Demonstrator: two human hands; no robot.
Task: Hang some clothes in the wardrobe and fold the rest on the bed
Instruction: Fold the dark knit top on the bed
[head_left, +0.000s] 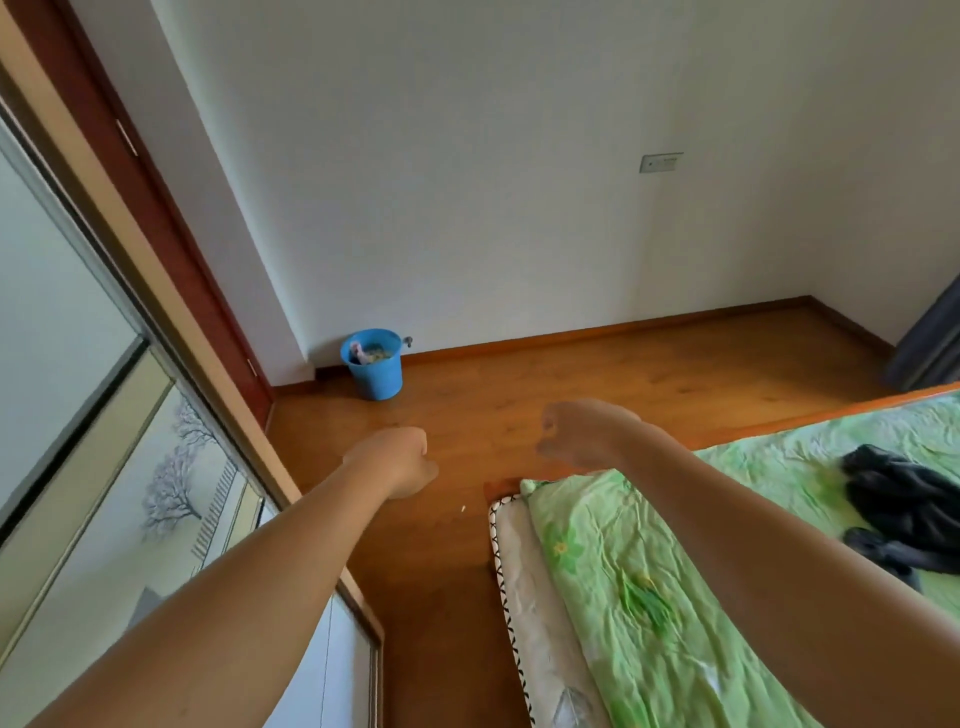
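Centre frame: left hand (400, 460) and right hand (582, 434) both curled into empty fists over smooth wood floor (623, 374); crumpled dark garment (904, 499) on wrinkled green sheet (623, 571), lower right.

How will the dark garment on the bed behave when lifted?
Probably floppy: the dark garment lies crumpled in soft folds on the bed, so it should sag from one grip. Likely light, since it looks like cloth. Pushed, it would probably bunch rather than slide.

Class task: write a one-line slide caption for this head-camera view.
Both arms stretch forward, left hand and right hand curled and empty, between wardrobe and bed where dark clothes lie.
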